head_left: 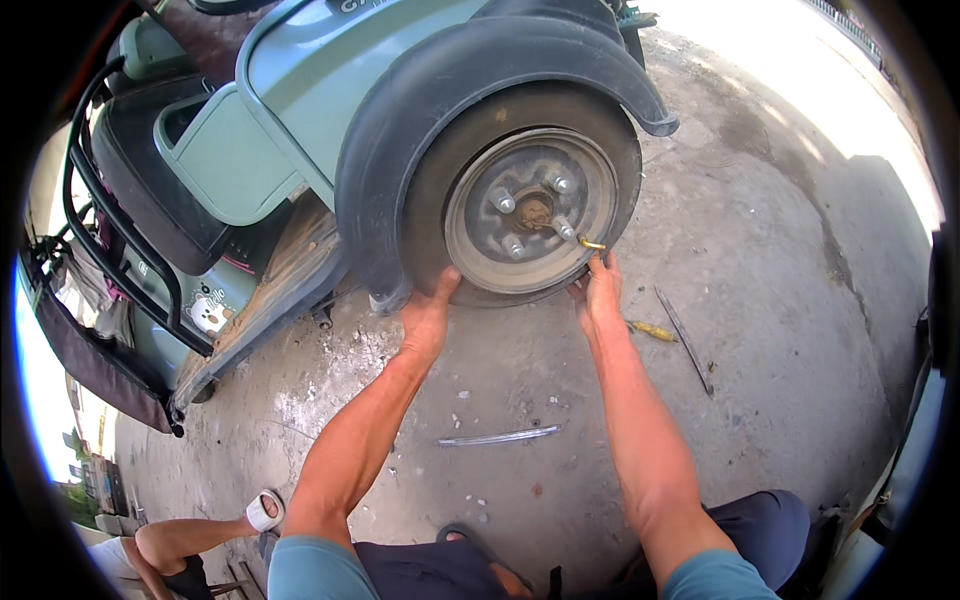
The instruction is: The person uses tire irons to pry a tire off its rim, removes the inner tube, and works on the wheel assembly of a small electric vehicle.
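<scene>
A black tyre (425, 240) on a dusty grey steel rim (470, 260) sits under the curved black fender (372, 180) of a pale green vehicle. Several bolts ring the rusty hub centre (535, 210). A bent brass valve stem (592, 244) sticks out at the rim's lower right. My left hand (428, 318) grips the tyre's lower left edge, thumb on the sidewall, its other fingers hidden behind the rubber. On the lower right edge, my right hand (601, 290) holds the tyre with curled fingers, just below the valve stem; part of that grip is hidden.
A flat metal bar (500, 437) lies on the concrete between my forearms. Right of my right arm are a yellow-handled tool (653, 330) and a thin metal rod (686, 342). The vehicle's footboard (270, 290) extends left. Another person's leg (195, 535) shows at lower left.
</scene>
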Available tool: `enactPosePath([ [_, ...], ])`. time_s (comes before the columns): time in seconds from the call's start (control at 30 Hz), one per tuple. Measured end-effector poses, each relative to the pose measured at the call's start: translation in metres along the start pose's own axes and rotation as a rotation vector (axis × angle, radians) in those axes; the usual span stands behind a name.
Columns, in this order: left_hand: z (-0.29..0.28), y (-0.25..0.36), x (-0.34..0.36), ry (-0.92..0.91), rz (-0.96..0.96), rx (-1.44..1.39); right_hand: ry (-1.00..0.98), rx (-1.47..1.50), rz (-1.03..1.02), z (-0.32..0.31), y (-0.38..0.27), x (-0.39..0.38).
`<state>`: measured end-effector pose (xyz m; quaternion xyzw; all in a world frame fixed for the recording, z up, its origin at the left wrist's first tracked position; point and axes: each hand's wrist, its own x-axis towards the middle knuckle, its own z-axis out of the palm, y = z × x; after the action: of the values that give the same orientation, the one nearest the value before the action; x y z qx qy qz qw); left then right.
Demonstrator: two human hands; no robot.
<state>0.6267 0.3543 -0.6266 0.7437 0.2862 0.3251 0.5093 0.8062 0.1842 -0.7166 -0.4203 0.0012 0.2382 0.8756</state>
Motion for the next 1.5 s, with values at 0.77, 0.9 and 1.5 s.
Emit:
enactPosePath([
  [0.77,-0.031,0.014,0.029,-0.22,0.33,-0.021,-0.053,0.097,0.056,0.004,0.01,-0.032],
  [0.9,-0.015,0.008,0.026,-0.209,0.261,-0.086,0.037,0.037,0.015,-0.007,-0.006,-0.022],
  [1.5,-0.018,0.006,0.033,-0.172,0.259,-0.109,0.126,-0.073,0.005,0.014,0.006,-0.013],
])
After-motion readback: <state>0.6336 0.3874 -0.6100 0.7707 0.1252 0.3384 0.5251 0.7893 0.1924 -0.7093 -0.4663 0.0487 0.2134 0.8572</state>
